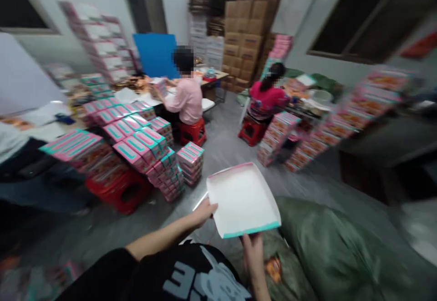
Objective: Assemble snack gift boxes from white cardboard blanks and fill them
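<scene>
Left hand (205, 211): one, closed on the left wall of the white tray. Right hand (253, 246): one, holding the near edge from below, fingers partly hidden.

White tray (244, 201): one, shallow, cardboard, raised before the dark shirt (164, 276). Hollow side up, tilted toward the wearer; teal edge near, pink edge far. Outline almost square, so a long axis cannot be told; the near-to-far line leans left at its far end.

Green sack (334, 246): large, bulging, just beside the tray's right edge, leaving little room there. Orange packet (273, 268): one, right of the right hand, details blurred.

Floor (223, 141): grey, an open lane running from beyond the tray's far edge between the stacks.

Small box stack (190, 164): pink and teal, left of the lane, apart from the tray. Large box stack (136, 139): many units, further left. Right-hand box row (327, 132): slanting, bordering the lane.

Co-workers: two, seated on red stools; one in a pale pink top (187, 98) at a littered counter (145, 97), one in a bright pink top (268, 100).

Brown cartons (244, 41): tall pile, rear wall.
</scene>
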Demonstrator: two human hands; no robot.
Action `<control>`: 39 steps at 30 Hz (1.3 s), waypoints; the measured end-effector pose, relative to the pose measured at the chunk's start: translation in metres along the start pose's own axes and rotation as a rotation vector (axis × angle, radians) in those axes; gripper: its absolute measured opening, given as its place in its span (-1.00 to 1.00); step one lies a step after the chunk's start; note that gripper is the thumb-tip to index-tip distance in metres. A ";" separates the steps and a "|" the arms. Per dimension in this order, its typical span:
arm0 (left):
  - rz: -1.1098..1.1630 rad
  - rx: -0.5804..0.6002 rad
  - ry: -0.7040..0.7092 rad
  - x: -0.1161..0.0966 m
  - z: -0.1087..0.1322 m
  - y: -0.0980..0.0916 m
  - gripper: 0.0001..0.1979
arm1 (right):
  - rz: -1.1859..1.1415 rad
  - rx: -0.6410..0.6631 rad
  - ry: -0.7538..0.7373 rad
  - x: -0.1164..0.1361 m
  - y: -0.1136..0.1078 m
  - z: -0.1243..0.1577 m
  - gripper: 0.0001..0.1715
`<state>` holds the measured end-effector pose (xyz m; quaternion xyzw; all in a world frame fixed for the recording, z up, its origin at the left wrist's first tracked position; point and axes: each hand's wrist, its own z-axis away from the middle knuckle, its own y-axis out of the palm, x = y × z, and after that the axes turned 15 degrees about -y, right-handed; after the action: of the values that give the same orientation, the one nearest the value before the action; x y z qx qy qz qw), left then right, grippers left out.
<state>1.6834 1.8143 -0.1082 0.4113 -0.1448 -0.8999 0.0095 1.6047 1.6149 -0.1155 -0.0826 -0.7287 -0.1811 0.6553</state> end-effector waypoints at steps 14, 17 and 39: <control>0.456 0.178 -0.068 -0.238 -0.304 0.081 -0.34 | -0.030 -0.126 0.091 0.010 -0.009 -0.345 -0.26; 0.327 0.278 -0.033 -0.289 -0.379 0.148 -0.32 | -0.006 -0.290 0.072 0.015 -0.050 -0.398 -0.24; -0.758 0.455 0.534 -0.434 -0.618 0.713 -0.55 | 0.299 -0.892 -0.194 0.092 -0.460 -0.681 -0.13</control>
<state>2.3565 1.0342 0.0205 0.6421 -0.1703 -0.6494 -0.3701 2.0583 0.9274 -0.0453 -0.4761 -0.6178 -0.3713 0.5037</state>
